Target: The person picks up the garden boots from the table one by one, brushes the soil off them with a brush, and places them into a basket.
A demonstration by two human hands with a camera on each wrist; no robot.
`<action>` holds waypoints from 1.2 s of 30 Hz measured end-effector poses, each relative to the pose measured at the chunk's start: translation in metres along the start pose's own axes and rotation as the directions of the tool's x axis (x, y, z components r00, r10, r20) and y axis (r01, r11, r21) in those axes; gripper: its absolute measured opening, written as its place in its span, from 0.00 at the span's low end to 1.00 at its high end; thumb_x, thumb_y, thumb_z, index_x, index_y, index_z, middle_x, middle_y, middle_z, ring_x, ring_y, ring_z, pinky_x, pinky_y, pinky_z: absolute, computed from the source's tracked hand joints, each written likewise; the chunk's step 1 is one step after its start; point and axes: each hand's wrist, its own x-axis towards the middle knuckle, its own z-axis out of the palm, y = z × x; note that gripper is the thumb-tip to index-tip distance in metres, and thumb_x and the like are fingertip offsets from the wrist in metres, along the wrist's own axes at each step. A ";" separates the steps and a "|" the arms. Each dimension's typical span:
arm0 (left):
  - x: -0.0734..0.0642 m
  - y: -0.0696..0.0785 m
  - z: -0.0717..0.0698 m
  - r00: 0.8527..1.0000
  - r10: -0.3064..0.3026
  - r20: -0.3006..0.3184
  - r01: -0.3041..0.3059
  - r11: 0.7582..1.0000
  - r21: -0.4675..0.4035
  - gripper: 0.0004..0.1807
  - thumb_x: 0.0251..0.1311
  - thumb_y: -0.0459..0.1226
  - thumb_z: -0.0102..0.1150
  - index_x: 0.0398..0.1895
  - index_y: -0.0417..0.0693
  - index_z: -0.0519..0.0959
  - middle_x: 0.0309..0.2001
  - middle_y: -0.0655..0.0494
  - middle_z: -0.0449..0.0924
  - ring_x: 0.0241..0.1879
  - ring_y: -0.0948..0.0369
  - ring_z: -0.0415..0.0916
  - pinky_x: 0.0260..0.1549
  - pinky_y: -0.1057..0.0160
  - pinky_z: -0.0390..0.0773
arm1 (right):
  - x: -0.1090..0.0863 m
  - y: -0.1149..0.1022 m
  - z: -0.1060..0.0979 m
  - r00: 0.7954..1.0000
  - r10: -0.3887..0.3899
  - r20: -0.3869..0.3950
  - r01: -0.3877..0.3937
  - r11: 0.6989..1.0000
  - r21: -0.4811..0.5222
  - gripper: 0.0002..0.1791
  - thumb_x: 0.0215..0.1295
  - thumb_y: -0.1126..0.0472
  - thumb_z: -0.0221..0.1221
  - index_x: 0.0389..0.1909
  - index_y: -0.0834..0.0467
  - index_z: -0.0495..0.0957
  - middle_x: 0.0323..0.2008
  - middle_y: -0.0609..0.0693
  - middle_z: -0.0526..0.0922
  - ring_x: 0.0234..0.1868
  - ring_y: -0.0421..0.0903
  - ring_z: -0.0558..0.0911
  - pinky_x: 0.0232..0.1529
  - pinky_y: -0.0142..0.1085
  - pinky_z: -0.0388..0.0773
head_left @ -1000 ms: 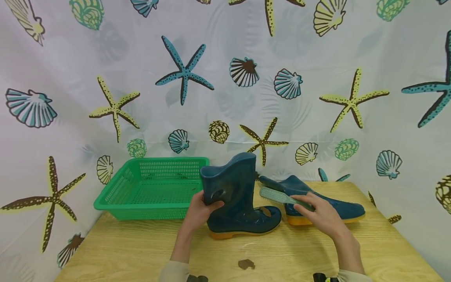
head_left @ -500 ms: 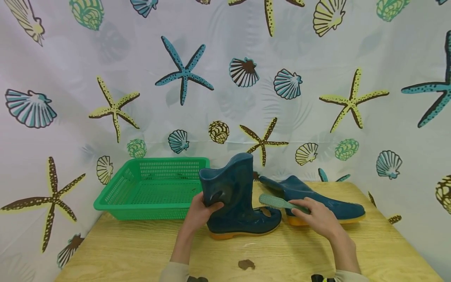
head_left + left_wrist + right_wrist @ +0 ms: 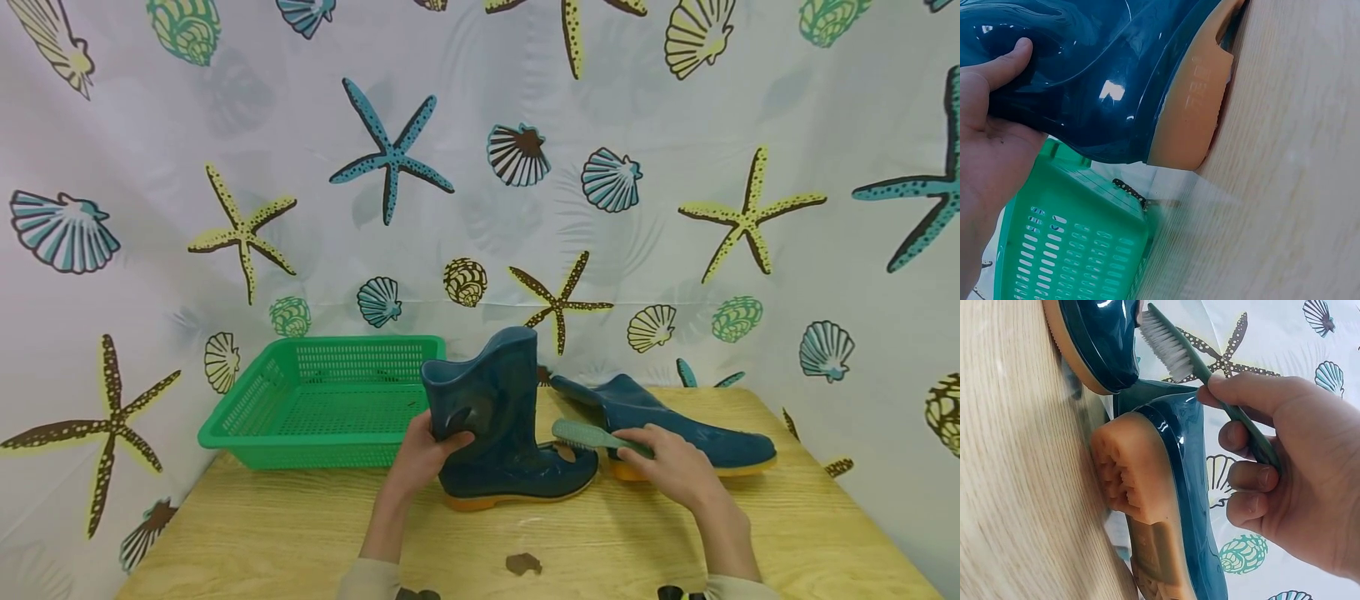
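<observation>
Rubber, dark blue and glossy, fills the left hand [image 3: 423,454]: its fingers and thumb curl round the back of the upright boot's [image 3: 501,425] shaft, thumb pressed on the shaft near the heel. That boot stands on its orange sole on the table [image 3: 300,533], toe pointing right. The right hand [image 3: 671,467] is clenched round the handle of a green brush [image 3: 592,436], fingers wrapped under it and thumb on top. The brush head reaches left over the upright boot's toe, white bristles facing down at the instep (whether they press on the rubber cannot be told from the head view; in the right wrist view they lie against it).

Just behind the right hand, a second boot [image 3: 675,421] lies on its side on the table, its orange sole toward the person. A green basket [image 3: 315,400] sits on the table behind and left of the upright boot, close to the heel. A brown scrap [image 3: 523,563] lies on the wood near the front edge. Behind everything hangs a curtain [image 3: 225,125] printed with starfish and shells.
</observation>
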 end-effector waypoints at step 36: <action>0.002 -0.003 -0.001 1.000 0.018 0.006 -0.018 1.000 0.008 0.20 0.56 0.33 0.70 0.53 0.46 0.81 0.52 0.48 0.83 0.52 0.55 0.80 0.55 0.52 0.78 | -0.001 -0.003 -0.002 0.999 -0.019 0.034 0.015 0.993 0.115 0.27 0.71 0.40 0.54 0.61 0.51 0.79 0.58 0.59 0.80 0.57 0.62 0.78 0.49 0.57 0.77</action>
